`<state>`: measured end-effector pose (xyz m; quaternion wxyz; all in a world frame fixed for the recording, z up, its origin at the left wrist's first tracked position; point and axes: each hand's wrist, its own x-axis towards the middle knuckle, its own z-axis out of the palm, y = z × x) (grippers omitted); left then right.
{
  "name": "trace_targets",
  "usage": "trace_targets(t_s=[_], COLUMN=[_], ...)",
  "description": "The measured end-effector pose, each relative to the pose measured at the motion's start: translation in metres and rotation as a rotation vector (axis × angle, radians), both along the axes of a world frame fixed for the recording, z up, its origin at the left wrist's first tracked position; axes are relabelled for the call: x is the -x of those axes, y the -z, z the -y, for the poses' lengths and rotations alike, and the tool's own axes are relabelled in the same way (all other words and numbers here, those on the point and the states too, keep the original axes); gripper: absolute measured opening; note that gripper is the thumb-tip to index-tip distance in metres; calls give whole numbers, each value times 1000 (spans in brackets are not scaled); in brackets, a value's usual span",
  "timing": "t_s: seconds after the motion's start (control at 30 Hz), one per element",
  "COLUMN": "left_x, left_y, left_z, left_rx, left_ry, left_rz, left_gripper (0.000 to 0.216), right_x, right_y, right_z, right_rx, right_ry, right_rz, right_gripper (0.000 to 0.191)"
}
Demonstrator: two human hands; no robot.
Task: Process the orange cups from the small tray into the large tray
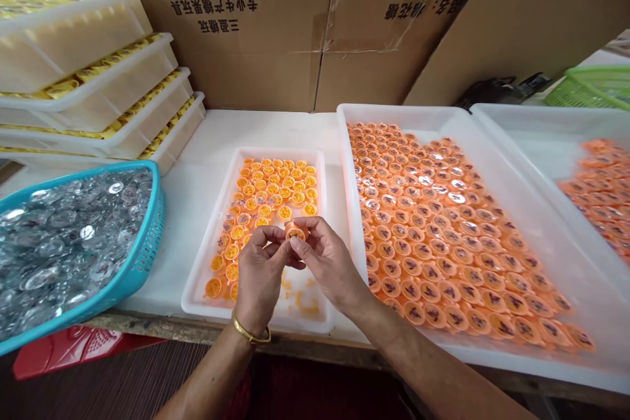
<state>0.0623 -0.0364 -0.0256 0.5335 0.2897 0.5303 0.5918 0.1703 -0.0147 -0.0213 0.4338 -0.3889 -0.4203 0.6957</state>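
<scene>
Both hands meet over the small white tray (199,262) at the table's front. My right hand (327,262) pinches a small orange cup (296,231) between thumb and fingers. My left hand (258,269), with a gold bangle at the wrist, has its fingertips curled against the same cup; a thin clear piece seems to lie between them. The tray under them holds several open orange cups (275,187) with yellow filling.
A large white tray (516,210) on the right is packed with sealed orange cups. Another tray (541,138) lies further right. A blue basket (142,256) of clear lids sits left. Stacked white trays (98,98) stand at the back left, and cardboard boxes (275,26) behind.
</scene>
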Motion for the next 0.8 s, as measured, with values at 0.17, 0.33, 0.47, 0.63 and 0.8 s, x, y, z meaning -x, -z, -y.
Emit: trace_targets(t_s=[0.17, 0.33, 0.47, 0.63, 0.8], left_x=[-5, -12, -13, -2, 1], left_y=[-2, -1, 1, 1, 4], left_z=[2, 5, 3, -2, 3], left_rx=[-5, -26, -7, -37, -105], left_ry=[-2, -9, 26, 38, 113], left_rz=[-29, -7, -92, -566, -840], left_gripper=[22, 23, 24, 30, 29], right_x=[0, -1, -6, -6, -5], right_y=[0, 2, 6, 4, -9], right_z=[-1, 0, -3, -4, -4], right_rx=[-16, 12, -11, 23, 160], right_ry=[30, 60, 102, 164, 125], right_rz=[31, 24, 27, -77, -244], right_gripper=[26, 22, 18, 19, 24])
